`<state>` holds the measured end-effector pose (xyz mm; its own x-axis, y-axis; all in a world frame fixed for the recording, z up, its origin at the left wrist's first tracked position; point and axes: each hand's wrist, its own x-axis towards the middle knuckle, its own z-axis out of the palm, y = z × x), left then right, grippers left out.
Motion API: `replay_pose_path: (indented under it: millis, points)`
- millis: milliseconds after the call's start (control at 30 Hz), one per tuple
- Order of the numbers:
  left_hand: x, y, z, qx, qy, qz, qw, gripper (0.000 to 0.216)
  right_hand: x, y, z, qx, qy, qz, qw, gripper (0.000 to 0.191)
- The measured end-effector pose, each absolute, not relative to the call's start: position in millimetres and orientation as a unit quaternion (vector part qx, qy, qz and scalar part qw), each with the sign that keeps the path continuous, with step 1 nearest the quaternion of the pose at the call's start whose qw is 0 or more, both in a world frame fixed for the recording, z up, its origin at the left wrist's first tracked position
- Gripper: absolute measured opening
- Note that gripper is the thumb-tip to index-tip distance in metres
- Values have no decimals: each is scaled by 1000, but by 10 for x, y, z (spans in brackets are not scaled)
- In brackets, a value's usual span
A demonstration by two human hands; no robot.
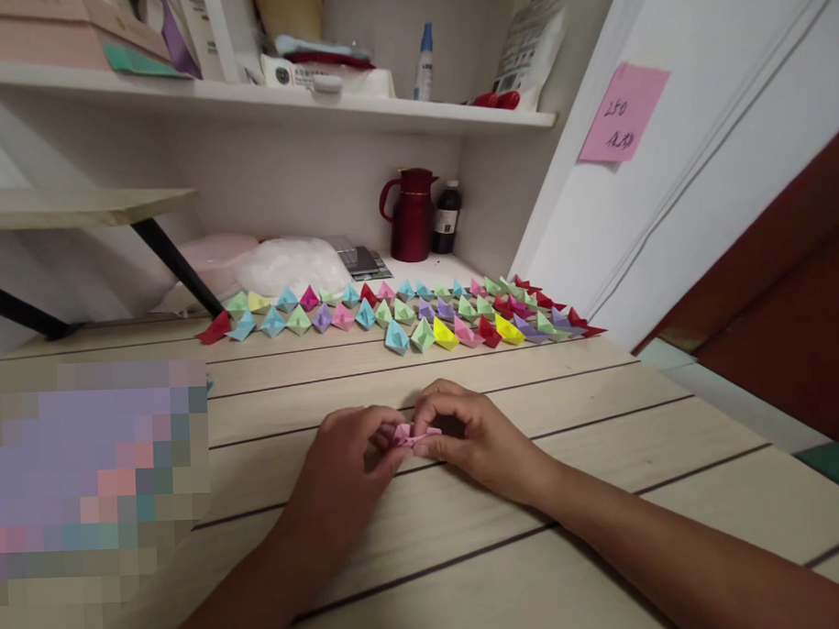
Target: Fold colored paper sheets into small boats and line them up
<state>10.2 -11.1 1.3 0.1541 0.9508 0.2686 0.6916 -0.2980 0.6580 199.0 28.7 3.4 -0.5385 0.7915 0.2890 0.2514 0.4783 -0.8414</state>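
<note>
A small pink folded paper boat [404, 434] is pinched between both hands, low over the middle of the wooden table [580, 566]. My left hand [352, 459] grips its left end between thumb and fingers. On the right end, my right hand [457, 428] pinches the paper with thumb and bent fingers. The fingertips cover part of the folds. Beyond the hands stand rows of little paper boats in many colours, among them a yellow boat [446, 333], a light blue boat [396, 337] and a red boat [489, 331].
Behind the boats are a dark red jug [411, 214], a dark bottle [447, 218] and a white plastic bag [290, 266]. A shelf [302, 106] overhangs the back. A raised board [78, 207] on black legs stands at left. The lower left is pixelated.
</note>
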Motion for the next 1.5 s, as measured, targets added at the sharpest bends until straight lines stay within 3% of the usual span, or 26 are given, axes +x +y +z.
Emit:
replay_pose_path:
  millis: [200,333,467,633,733,867,967,1167,1500]
  points:
    - [156,-177,34,724,556,375,162,5,2005,262,81,-338,-775,378,377,12]
    - [180,-169,46,760,519,378,108,7,2017,256,98,-355,-780,352,377,35]
    - [193,-170,48,763,508,390,90,9,2011,246,124,-353,-806,307,362,10]
    - [172,-229,69,647,568,476,181,27,1962,204,160,-370,-584,586,422,32]
    - [164,-219,68,615,547,507,255,33,1941,209,164,-358,-491,659,443,38]
    - [177,-134,33,595,521,503,348,41,1922,226,141,-350,-478,670,448,37]
    - [189,-97,21,557,535,485,410,32,1896,212,110,-343,-492,674,430,36]
    - [211,-155,64,518,564,461,449,24,1888,209,43,-344,-562,635,403,34]
    - [266,-245,147,460,479,510,547,33,1973,162,132,-372,-659,551,351,38]
